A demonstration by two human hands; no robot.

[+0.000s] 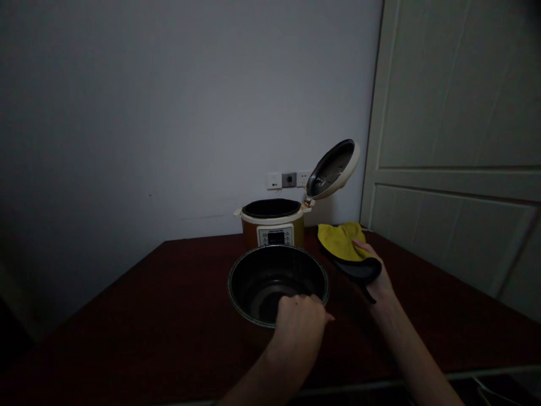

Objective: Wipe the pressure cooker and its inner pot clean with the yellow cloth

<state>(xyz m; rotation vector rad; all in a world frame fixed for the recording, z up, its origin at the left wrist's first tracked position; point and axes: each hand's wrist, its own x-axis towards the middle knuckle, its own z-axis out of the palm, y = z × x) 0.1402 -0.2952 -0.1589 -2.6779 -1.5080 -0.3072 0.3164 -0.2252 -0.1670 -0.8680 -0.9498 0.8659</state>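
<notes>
A dark inner pot (249, 276) with a pale rim is tipped slightly toward me above the table. My left hand (299, 327) is closed over its near right rim, fingers inside and thumb outside. To the right, my right hand (378, 270) grips a yellow cloth (340, 239) with a grey underside and black edging; part of the fingers is hidden by the cloth. Behind the pot stands a rice cooker (249, 231) with a control panel on its front. Its lid (333, 169) is swung up to the right, and the cooker's inside looks dark.
The dark red table (177, 293) has its back edge against a pale wall (190, 113). Wall sockets (289, 180) sit behind the cooker. A panelled door (456, 135) rises along the right side. Cables (486, 389) show below the table's front right edge.
</notes>
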